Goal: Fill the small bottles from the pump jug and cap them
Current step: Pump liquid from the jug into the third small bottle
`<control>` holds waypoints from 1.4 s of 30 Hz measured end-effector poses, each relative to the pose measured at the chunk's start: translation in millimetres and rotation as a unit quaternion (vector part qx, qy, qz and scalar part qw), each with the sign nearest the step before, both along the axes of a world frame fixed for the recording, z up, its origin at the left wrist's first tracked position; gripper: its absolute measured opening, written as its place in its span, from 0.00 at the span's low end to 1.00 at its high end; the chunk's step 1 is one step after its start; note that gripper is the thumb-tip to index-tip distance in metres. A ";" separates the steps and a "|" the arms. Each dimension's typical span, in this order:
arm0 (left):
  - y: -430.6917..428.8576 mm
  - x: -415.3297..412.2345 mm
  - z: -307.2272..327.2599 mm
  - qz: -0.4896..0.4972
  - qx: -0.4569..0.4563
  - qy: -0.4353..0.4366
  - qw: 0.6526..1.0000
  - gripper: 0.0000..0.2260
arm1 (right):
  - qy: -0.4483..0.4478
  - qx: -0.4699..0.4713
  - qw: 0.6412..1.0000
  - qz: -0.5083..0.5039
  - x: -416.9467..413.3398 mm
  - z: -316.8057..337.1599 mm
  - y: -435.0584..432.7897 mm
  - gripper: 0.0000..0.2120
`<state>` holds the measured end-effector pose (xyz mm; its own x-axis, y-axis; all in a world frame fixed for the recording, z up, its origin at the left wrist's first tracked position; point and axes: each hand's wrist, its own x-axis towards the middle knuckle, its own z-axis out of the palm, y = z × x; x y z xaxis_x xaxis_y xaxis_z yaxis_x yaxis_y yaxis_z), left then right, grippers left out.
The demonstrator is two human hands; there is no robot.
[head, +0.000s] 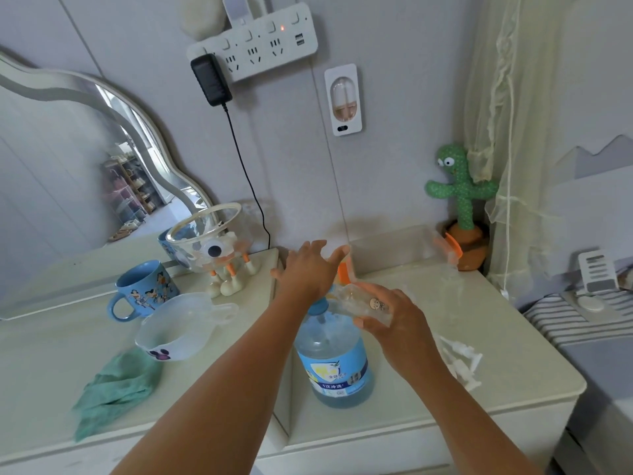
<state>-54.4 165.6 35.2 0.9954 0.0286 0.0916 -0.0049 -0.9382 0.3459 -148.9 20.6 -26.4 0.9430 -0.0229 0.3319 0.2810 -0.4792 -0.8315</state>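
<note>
View down over a pale table (411, 416) set against a wall. At far left lies a crumpled green cloth (113, 389), with a blue cartoon mug (145, 289) and a white bowl (171, 334) just behind it, well apart from the work and probably set aside to keep them out of the way. In the middle stands the pump jug (335, 358), holding blue liquid, near the table's front edge where both hands reach it easily. The left hand (308, 269) lies over the pump head, palm down, fingers straight and spread, apparently to press liquid out. Just to its right, the right hand (400, 323) grips a small clear bottle (363, 303), tipped on its side with its mouth toward the spout, seemingly to catch the stream; whether liquid is flowing cannot be told. Further right, several white caps (462, 361) lie loose on the table, likely kept handy for capping. A green cactus toy (460, 200) stands in the far right corner
</note>
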 end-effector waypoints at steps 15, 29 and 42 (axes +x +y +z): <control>2.2 -2.7 13.5 0.000 -0.031 0.006 1.000 0.35 | -0.023 -0.037 0.999 -0.009 0.9 10.0 0.2 0.23; 0.8 0.2 3.7 -0.001 0.012 0.030 0.999 0.35 | -0.008 -0.014 1.000 0.002 2.7 2.9 -1.2 0.23; -1.1 -7.0 22.9 0.009 -0.023 0.054 0.998 0.32 | 0.042 0.041 0.995 0.081 5.0 27.4 -11.9 0.25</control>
